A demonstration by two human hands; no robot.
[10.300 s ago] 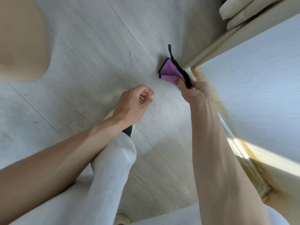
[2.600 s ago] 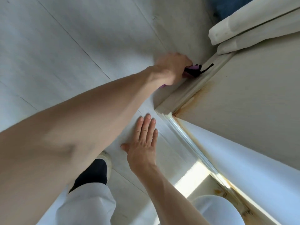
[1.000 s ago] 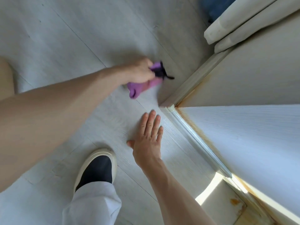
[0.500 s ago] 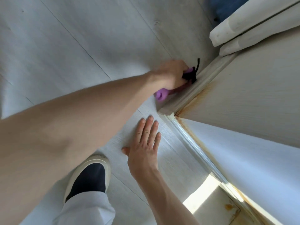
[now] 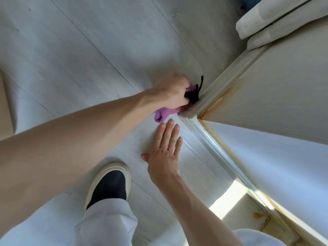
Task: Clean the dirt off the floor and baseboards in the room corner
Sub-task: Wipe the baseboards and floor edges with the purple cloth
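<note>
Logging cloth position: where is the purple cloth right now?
The purple cloth is gripped in the left hand, upper centre, against the baseboard near the corner.

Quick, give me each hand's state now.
Left hand: holding the purple cloth against the baseboard.
Right hand: open, flat on the floor.

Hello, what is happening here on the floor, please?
A person is crouched in a room corner, cleaning. The left hand grips a purple cloth with black trim and presses it against the foot of the cream baseboard, close to where two walls meet. The right hand lies flat, fingers straight, on the pale grey wood-look floor, apparently for support. Orange-brown stains show on the wall just above the baseboard. One dark slip-on shoe with a cream sole is planted nearby.
</note>
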